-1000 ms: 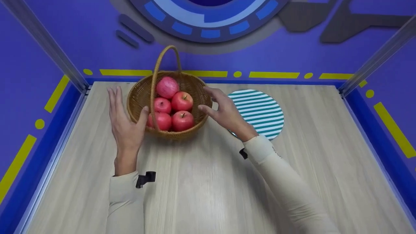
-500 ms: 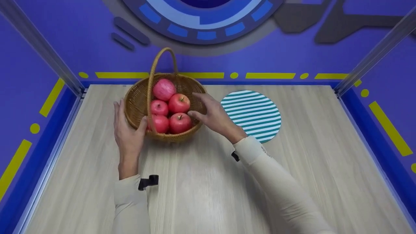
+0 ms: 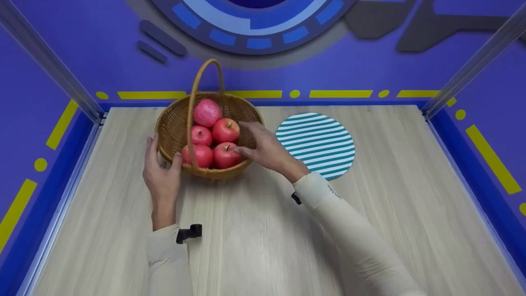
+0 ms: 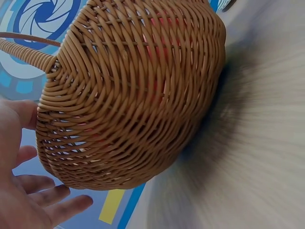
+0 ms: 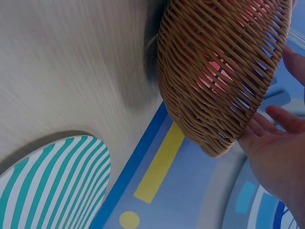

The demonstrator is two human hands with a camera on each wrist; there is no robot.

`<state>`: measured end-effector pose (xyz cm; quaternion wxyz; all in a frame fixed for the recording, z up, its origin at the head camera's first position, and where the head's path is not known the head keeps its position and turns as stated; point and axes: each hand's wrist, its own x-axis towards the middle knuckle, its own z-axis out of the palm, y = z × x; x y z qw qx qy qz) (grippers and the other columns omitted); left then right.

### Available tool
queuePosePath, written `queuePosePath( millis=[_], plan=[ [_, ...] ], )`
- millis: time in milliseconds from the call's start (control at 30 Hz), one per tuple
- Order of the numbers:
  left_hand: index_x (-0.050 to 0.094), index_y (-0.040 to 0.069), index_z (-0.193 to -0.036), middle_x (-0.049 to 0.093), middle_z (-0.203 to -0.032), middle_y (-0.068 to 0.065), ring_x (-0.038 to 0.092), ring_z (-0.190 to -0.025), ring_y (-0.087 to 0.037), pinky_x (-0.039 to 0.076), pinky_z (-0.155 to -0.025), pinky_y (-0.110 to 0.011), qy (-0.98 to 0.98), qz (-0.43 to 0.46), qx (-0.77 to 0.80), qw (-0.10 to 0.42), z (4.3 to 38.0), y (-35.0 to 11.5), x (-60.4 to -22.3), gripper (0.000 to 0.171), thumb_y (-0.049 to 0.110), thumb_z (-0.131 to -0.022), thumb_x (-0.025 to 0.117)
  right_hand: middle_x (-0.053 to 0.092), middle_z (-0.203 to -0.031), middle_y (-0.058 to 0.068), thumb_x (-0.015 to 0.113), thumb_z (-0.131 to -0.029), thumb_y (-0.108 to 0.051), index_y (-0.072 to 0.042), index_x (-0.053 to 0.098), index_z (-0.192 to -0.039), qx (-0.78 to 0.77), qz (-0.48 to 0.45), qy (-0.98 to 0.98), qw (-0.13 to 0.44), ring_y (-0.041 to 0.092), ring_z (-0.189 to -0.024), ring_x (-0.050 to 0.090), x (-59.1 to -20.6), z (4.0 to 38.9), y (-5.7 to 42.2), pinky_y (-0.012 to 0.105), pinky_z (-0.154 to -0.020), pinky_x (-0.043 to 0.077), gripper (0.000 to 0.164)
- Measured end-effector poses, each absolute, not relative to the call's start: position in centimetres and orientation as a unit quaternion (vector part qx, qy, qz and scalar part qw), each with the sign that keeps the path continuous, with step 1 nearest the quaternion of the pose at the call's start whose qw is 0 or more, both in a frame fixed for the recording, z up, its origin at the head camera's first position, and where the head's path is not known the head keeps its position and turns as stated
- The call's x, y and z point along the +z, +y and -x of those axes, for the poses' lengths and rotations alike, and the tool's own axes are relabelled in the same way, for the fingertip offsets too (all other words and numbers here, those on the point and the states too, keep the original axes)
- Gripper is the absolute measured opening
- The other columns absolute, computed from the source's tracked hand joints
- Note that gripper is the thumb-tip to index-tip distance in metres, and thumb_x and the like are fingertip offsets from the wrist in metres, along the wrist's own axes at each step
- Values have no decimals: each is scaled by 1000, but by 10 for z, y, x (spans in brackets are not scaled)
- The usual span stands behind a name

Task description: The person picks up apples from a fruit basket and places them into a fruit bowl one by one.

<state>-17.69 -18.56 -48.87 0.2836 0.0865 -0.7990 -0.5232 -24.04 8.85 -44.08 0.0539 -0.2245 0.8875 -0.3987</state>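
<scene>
A brown wicker basket (image 3: 172, 123) with a tall arched handle (image 3: 192, 107) stands at the table's back left. Several red apples lie inside, among them a front right apple (image 3: 227, 156) and a pinker apple (image 3: 207, 112) at the back. My left hand (image 3: 162, 176) is at the basket's front left side, thumb by the rim and fingers spread along the outside. The left wrist view shows those loose fingers (image 4: 71, 208) beside the wicker wall. My right hand (image 3: 269, 150) reaches over the right rim, its thumb by the front right apple; its fingertips are partly hidden in the right wrist view.
A round mat (image 3: 318, 144) with green and white stripes lies on the wooden table (image 3: 254, 230), right of the basket. Blue printed panels (image 3: 349, 74) enclose the back and both sides, with metal posts (image 3: 468, 61) at the corners.
The right hand has moved left, further over the basket's rim toward the apples. My left hand has come closer to the basket's left side. The apples keep their places inside.
</scene>
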Motion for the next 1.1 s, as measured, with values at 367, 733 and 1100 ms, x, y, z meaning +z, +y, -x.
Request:
queuePosePath(
  millis=[367,733,1100],
  plan=[
    [52,15,-160,38,-168,-8,38,-152,-22,32,-121,-36,-782,-98,-562,251,174,-186,-496,66,12,-96,69,50,-156,11,80,-97,-32,-6,45,-159,-368,254,893,59,26,-142,48,-449,237,83,40,-109,50,76],
    [57,15,-155,42,-165,-3,43,-148,-17,47,-110,-48,-763,-87,-580,273,178,-178,-497,66,4,-92,71,60,-130,13,78,-98,-39,-1,57,-143,-297,259,914,93,24,-112,59,-444,242,72,36,-98,52,63],
    [55,2,-154,40,-166,-17,44,-149,-28,46,-111,-47,-757,-97,-588,268,161,-170,-471,63,-2,-93,65,65,-117,10,77,-97,-46,-2,57,-137,-218,244,937,122,24,-103,61,-444,244,56,35,-88,55,63]
  ],
)
